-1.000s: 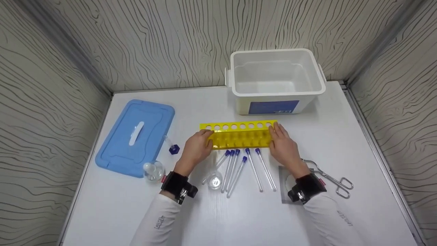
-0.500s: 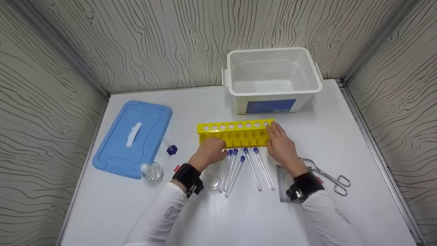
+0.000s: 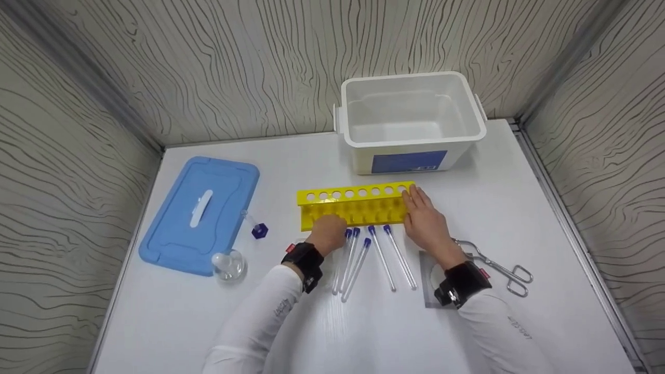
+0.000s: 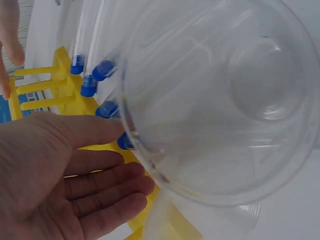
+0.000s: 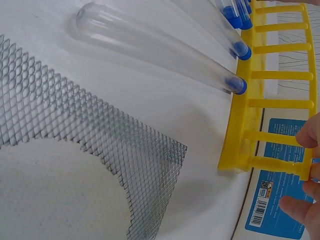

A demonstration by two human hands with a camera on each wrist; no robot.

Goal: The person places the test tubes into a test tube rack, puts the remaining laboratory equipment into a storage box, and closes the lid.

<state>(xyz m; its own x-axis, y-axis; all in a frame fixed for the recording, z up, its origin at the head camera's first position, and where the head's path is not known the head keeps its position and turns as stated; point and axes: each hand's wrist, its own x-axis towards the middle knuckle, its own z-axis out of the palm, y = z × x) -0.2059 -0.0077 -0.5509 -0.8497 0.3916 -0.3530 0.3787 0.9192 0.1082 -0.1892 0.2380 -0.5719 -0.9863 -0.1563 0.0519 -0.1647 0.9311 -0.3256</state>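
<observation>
rack (image 3: 356, 206): left hand (image 3: 327, 235) came off its left end, now loose-fingered at the capped tubes (image 3: 358, 254) in front; right hand (image 3: 425, 221) still pinching its right end.

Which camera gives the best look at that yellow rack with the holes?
The head view: the whole yellow rack shows, with its row of holes. The right wrist view shows only one end's bars; the left wrist view, bits behind the left hand.

The yellow rack (image 3: 356, 205) looks like smooth, slightly glossy plastic. The test tubes (image 3: 387, 257) are clear and shiny, glass or plastic, hard to tell, with blue plastic caps (image 5: 239, 86). The wire mesh (image 5: 75, 135) is dull grey metal; the tongs (image 3: 499, 270) are polished metal. The table (image 3: 389, 332) is smooth white.
</observation>
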